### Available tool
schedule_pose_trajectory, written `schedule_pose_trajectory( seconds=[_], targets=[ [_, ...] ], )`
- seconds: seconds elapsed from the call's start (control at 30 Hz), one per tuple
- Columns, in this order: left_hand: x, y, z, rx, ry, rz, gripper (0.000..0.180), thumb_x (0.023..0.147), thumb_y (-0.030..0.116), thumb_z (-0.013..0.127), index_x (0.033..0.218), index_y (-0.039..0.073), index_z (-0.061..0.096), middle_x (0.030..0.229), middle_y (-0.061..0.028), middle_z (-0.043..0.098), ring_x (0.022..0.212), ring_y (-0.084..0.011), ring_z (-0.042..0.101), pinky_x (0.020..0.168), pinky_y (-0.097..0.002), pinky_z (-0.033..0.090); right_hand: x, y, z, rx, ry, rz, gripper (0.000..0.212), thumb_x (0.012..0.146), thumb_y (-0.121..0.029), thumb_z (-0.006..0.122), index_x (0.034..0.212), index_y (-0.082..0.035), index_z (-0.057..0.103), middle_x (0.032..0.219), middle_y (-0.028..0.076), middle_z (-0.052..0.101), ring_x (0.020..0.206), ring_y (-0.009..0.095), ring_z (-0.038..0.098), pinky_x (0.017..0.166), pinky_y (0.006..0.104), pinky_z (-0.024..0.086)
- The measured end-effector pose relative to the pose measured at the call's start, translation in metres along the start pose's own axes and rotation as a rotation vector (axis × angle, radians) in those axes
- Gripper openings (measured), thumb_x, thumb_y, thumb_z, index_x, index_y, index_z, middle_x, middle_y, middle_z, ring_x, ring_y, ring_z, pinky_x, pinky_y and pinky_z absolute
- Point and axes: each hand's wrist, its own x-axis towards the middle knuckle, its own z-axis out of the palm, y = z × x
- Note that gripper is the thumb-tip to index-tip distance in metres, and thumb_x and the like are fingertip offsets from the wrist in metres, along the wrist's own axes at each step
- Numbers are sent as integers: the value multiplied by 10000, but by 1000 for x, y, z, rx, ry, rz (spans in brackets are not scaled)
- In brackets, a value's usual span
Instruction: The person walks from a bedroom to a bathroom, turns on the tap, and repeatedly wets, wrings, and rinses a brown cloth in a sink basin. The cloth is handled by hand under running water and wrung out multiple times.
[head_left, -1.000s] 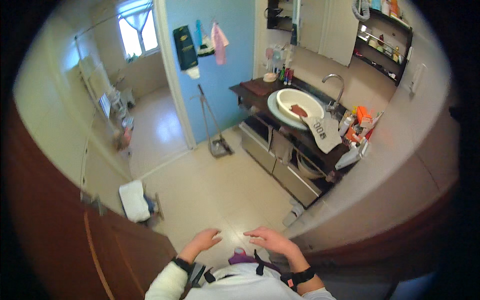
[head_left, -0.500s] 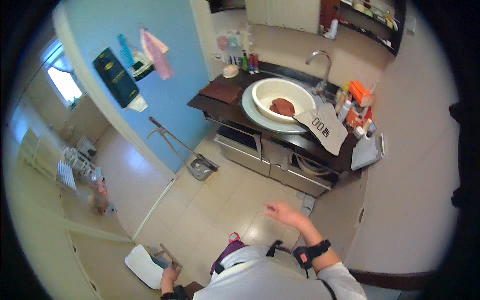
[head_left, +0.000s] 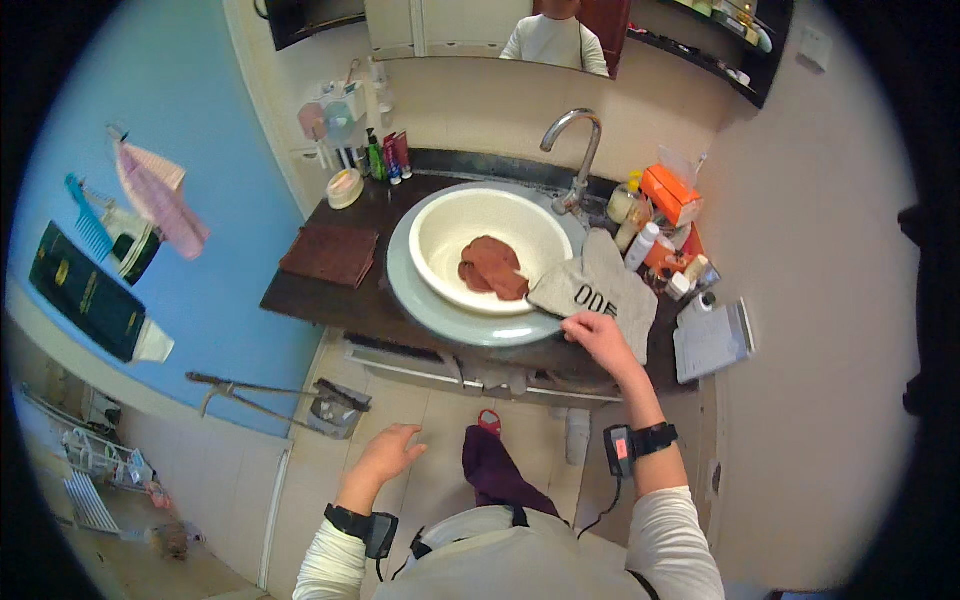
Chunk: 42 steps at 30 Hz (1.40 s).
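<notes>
My right hand, fingers curled together with nothing visible in them, overlaps the near edge of a grey cloth with dark printing. Whether it touches the cloth I cannot tell. The cloth lies across the counter's right side, one corner at the rim of a white basin. Inside that basin is a crumpled reddish-brown cloth. Lower and to the left, my left hand hangs in front of the counter, holding nothing, its fingers stretched out and its thumb apart.
The basin sits on a pale round sink set in a dark counter, under a chrome faucet. A folded brown cloth lies at left. Bottles and an orange box crowd the right. A long-handled dustpan stands on the floor.
I am closer to the counter, and the basin appears lower and larger. My left hand has left the wooden-framed seat at lower left. My right hand has moved up to the grey cloth.
</notes>
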Motion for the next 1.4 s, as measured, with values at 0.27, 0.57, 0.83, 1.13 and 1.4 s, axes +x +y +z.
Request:
schedule_pose_trajectory(
  seconds=[0.27,0.57,0.83,1.13,1.4],
  targets=[
    [164,35,-75,34,-187,-4,414,831,285,624,1164,42,577,1120,-174,600,1056,-340,554,902,-398,446,244,81,-74,-85,327,20,317,858,-253,614,1003,28,620,735,64,615,693,123,575,635,268,455],
    [234,48,-135,-13,-31,-77,348,801,224,653,1086,31,597,1043,-168,615,987,-342,573,834,-410,472,390,128,-79,-72,260,384,571,881,-527,457,773,-21,698,803,216,655,743,356,628,713,423,490],
    [318,60,-152,30,-116,79,321,826,227,626,1097,56,601,1020,-153,616,964,-339,579,835,-399,470,362,140,-60,118,276,406,412,913,-403,497,709,-49,544,676,62,564,597,220,559,490,345,439],
    [441,59,-92,344,-199,282,517,761,151,640,1257,111,498,1251,-148,484,1085,-365,516,853,-426,471,259,116,28,-536,147,35,262,838,-298,603,996,-89,623,976,138,592,904,326,552,780,423,448],
    [482,18,-39,536,-33,555,579,759,113,595,1318,198,469,1323,-127,436,1155,-339,475,859,-438,460,151,72,27,-676,96,23,431,708,-270,719,1092,-98,627,1140,139,543,1002,332,533,848,430,442]
  ],
)
